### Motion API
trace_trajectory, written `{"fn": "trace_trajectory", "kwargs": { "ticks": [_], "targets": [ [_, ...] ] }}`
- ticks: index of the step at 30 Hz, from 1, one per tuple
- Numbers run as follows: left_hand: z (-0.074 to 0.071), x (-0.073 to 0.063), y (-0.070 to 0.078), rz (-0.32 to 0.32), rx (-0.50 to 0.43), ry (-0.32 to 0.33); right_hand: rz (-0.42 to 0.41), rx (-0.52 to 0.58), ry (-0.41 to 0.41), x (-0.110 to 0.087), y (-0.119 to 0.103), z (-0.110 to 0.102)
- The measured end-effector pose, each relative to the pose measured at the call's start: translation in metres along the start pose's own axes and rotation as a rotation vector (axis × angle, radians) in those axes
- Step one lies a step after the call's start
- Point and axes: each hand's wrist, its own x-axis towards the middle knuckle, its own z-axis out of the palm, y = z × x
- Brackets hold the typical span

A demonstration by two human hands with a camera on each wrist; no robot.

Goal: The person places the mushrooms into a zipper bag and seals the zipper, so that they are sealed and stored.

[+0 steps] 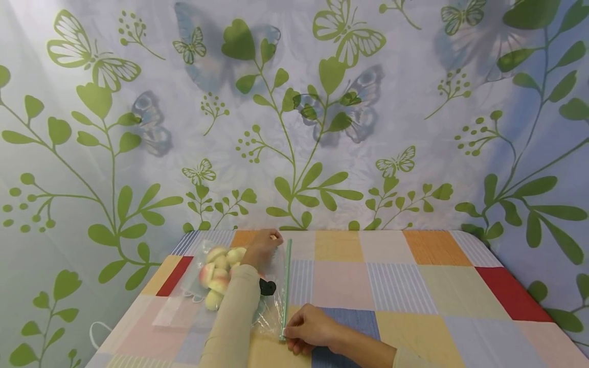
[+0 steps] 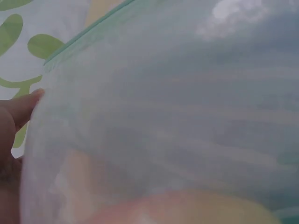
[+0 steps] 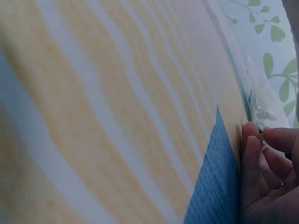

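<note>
A clear plastic zip bag (image 1: 274, 310) lies on the left half of the table, its green zip strip (image 1: 288, 278) running from the far edge toward me. Inside are several rounded cream-and-pink pieces (image 1: 216, 276) shaped like mushrooms. My left hand (image 1: 263, 246) reaches across the bag and grips its far side edge, close to the strip; in the left wrist view its fingertips (image 2: 36, 94) meet the film. At the strip's near end, my right hand (image 1: 310, 327) pinches the corner with thumb and forefinger. The right wrist view shows these fingers (image 3: 252, 140) low over the cloth.
A patchwork cloth (image 1: 395, 286) covers the table and extends to the right. Behind stands a hanging curtain (image 1: 294, 128) with leaves and butterflies. Beside the bag's left part lies white translucent material with thin loops (image 1: 193, 296). A white cord (image 1: 94, 332) hangs at the left table edge.
</note>
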Motion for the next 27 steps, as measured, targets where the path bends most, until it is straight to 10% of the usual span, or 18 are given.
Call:
{"fn": "trace_trajectory", "kwargs": {
  "ticks": [19, 27],
  "targets": [
    [0.008, 0.006, -0.004, -0.051, 0.273, 0.015, 0.002, -0.028, 0.069, 0.002, -0.002, 0.012],
    [0.007, 0.006, -0.002, -0.075, 0.235, 0.013, 0.0, -0.073, 0.058, 0.0, 0.0, 0.005]
  ]
}}
